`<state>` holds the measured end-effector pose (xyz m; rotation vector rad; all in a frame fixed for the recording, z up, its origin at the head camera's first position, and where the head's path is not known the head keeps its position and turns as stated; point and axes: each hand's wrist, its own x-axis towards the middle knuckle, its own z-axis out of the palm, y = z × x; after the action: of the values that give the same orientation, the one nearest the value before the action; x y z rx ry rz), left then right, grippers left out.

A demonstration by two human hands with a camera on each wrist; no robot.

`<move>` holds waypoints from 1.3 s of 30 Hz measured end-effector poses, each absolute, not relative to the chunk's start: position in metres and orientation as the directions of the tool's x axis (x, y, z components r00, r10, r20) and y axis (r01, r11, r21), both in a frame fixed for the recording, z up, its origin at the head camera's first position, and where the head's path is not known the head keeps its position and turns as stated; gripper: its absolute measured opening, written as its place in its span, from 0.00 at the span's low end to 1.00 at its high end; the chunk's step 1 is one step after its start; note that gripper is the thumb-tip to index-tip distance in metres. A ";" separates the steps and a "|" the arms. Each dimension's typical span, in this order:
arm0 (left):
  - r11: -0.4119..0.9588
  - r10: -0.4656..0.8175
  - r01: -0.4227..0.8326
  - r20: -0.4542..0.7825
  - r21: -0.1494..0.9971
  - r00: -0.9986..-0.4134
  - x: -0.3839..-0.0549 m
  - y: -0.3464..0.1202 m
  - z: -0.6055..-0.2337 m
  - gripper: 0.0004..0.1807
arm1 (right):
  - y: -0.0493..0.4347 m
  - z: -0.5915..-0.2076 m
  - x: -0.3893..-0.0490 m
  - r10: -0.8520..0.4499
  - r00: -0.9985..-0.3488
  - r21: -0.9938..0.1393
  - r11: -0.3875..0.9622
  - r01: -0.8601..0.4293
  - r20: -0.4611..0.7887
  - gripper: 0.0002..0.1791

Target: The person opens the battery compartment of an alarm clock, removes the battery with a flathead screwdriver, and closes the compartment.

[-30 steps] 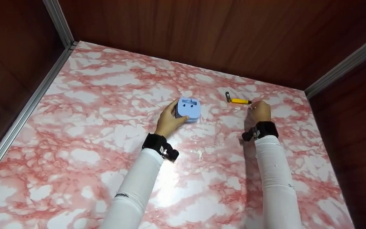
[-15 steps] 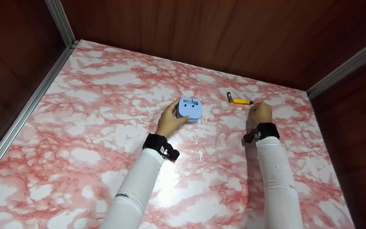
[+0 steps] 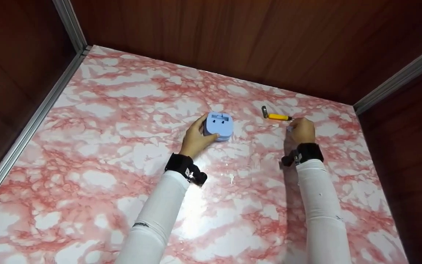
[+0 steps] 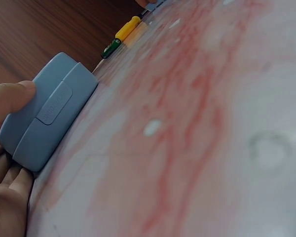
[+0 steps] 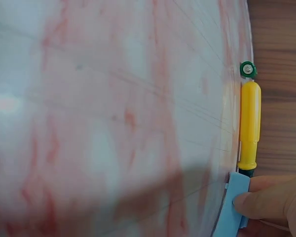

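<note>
My left hand (image 3: 194, 141) grips a light-blue rounded-square plastic device (image 3: 219, 129) on the marbled table, thumb along the near edge. Its upper face has an open slot at the far end and two dark holes. From the left wrist, the device's side shows a raised label, too faint to read. My right hand (image 3: 302, 130) pinches a flat light-blue plastic cover (image 5: 231, 207) between thumb and fingers, low at the table surface. Just beyond its fingertips lies a yellow-handled screwdriver (image 3: 278, 117), its shaft partly hidden by the hand. A dark green battery (image 3: 264, 112) lies at the handle's end.
Pink-and-white marbled table (image 3: 123, 205) spreads under both hands. A dark wood panel (image 3: 233, 40) rises behind its far edge, with more panels at both sides and metal rails (image 3: 31, 124) in the corners. Small pale flakes (image 3: 231, 178) dot the surface.
My right hand has drawn slightly toward me and turned, so the light-blue cover shows at its fingertips. The left hand keeps its grip on the device; the screwdriver and battery stay put.
</note>
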<state>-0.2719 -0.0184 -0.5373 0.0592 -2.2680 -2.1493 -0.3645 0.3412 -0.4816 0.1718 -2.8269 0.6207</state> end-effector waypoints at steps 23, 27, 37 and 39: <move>0.018 -0.019 -0.020 -0.020 1.000 -1.000 -0.269 -0.020 -0.536 0.49 | 0.332 -0.474 -0.353 -0.093 -0.972 -0.350 0.922 -0.165 0.215 0.11; 0.027 -0.015 -0.016 -0.016 0.999 -1.000 -0.269 -0.021 -0.536 0.49 | 0.326 -0.471 -0.353 -0.115 -0.963 -0.364 0.910 -0.201 0.245 0.07; 0.108 -0.033 -0.016 -0.012 0.994 -0.999 -0.269 -0.020 -0.535 0.49 | 0.302 -0.469 -0.354 -0.199 -0.935 -0.368 0.879 -0.302 0.294 0.09; 0.127 -0.038 -0.013 -0.008 0.992 -0.999 -0.269 -0.020 -0.535 0.49 | 0.297 -0.469 -0.354 -0.204 -0.936 -0.368 0.878 -0.304 0.287 0.08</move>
<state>-0.2686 -0.0199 -0.5351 0.0538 -2.3441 -2.0621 -0.3540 0.2973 -0.4692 0.3863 -2.8090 0.6078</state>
